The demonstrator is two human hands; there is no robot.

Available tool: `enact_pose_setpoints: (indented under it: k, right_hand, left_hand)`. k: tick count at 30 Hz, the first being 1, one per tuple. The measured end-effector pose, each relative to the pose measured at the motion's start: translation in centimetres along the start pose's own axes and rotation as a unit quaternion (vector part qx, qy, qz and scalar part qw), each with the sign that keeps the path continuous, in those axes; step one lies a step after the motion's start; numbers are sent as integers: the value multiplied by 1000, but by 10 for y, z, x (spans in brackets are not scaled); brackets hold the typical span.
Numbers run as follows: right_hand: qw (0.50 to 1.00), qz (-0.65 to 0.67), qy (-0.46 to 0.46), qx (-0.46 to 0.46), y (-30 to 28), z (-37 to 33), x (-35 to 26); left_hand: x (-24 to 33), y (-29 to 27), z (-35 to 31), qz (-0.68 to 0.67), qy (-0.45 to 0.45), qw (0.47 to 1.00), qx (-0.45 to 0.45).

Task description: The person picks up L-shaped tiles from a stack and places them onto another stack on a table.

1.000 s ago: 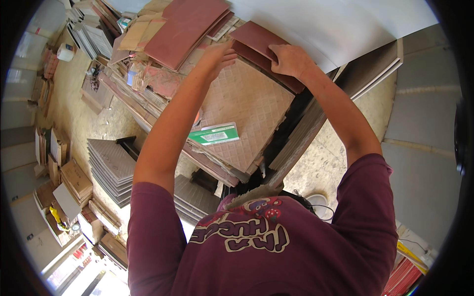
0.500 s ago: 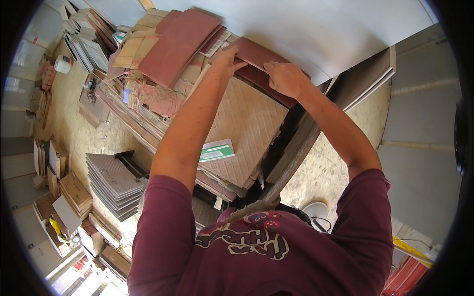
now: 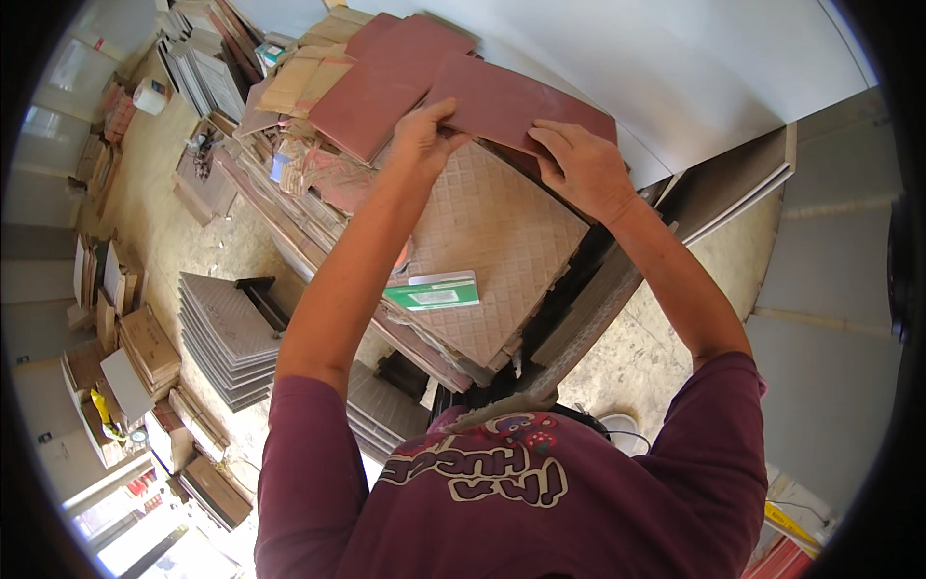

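Note:
A long reddish-brown tile (image 3: 521, 99) lies between my hands above the far end of a stack of large tiles. My left hand (image 3: 424, 138) grips its near left corner, thumb and fingers on either side of the edge. At its near right edge, my right hand (image 3: 585, 166) holds it too, fingertips on top and thumb below. More reddish-brown tiles (image 3: 371, 101) lie to the left, partly beneath the held one. Closer to me is a big ribbed tan tile (image 3: 497, 232), its far edge hidden by the held tile. A green and white box (image 3: 439, 292) rests on it.
A white panel (image 3: 694, 72) stands upright behind the stack, and dark boards (image 3: 738, 174) lean at the right. Torn cardboard (image 3: 304, 82) lies at the far left. Grey tiles (image 3: 227, 333) stand in a fanned row on the floor, with cartons (image 3: 145, 347) beyond them.
The held tile has turned from a steep tilt to show its broad top face. It now overlaps the tiles at left. My view has shifted slightly.

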State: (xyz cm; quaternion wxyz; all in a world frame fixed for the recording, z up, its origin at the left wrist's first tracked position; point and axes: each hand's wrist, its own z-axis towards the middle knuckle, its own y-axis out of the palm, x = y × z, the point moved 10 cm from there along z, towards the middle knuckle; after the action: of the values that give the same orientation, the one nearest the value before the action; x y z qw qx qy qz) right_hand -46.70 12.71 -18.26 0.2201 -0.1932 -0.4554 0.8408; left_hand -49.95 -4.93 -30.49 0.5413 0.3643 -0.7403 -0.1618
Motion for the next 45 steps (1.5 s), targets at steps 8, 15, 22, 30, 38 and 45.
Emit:
enact_pose_setpoints:
  k: [8, 15, 22, 30, 38, 45]
  right_hand:
    - [995, 66, 55, 55, -9, 35, -9]
    - [972, 145, 182, -29, 50, 40, 4]
    - [919, 278, 267, -79, 123, 54, -1]
    - [947, 182, 256, -71, 158, 76, -12]
    - [962, 80, 248, -82, 161, 77, -14]
    - [972, 0, 226, -67, 167, 86, -4]
  left_hand:
    - [72, -61, -50, -102, 114, 987, 46]
    - [85, -130, -60, -237, 177, 941, 162]
    - [69, -155, -46, -307, 187, 917, 173]
    - [51, -166, -35, -192, 181, 949, 175]
    - [52, -176, -39, 132, 85, 971, 180]
    - [56, -161, -28, 212, 76, 955, 194]
